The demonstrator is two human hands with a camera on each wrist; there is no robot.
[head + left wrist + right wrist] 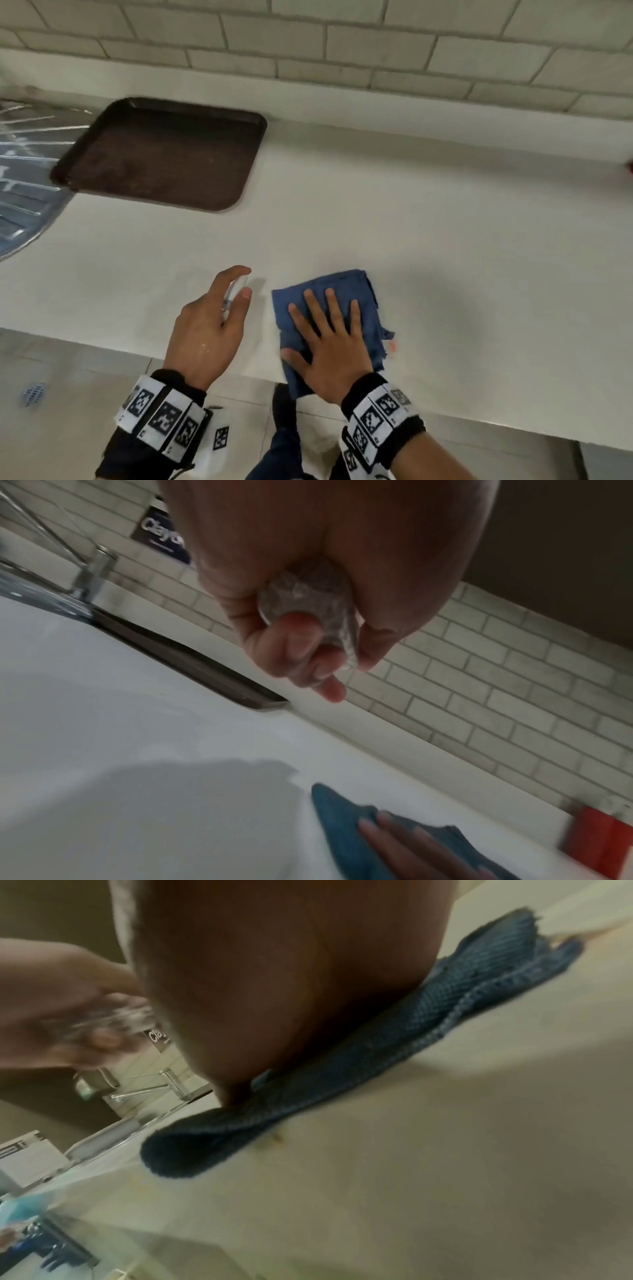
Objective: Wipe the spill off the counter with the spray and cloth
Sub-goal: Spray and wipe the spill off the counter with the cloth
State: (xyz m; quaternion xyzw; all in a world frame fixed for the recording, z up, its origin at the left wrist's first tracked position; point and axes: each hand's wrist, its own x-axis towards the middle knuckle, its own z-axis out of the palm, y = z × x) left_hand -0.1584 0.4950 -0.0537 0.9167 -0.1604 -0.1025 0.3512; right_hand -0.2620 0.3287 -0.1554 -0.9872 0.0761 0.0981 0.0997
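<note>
The blue cloth (329,325) is pressed flat on the table (445,240) under the right hand (330,356), fingers (329,308) spread and straight. An orange trace of spill (393,346) shows just right of those fingers, at the cloth's frayed edge — likely smeared rather than lifted if the wipe runs dry. The clear spray bottle (236,291) is gripped in the left hand (205,329), just left of the cloth, fingers curled round it; mist could land on the hand or miss the spill. The cloth overhangs the table's front edge — it may slip off. On a dark wall sign (161,534), only "Clay" is readable.
</note>
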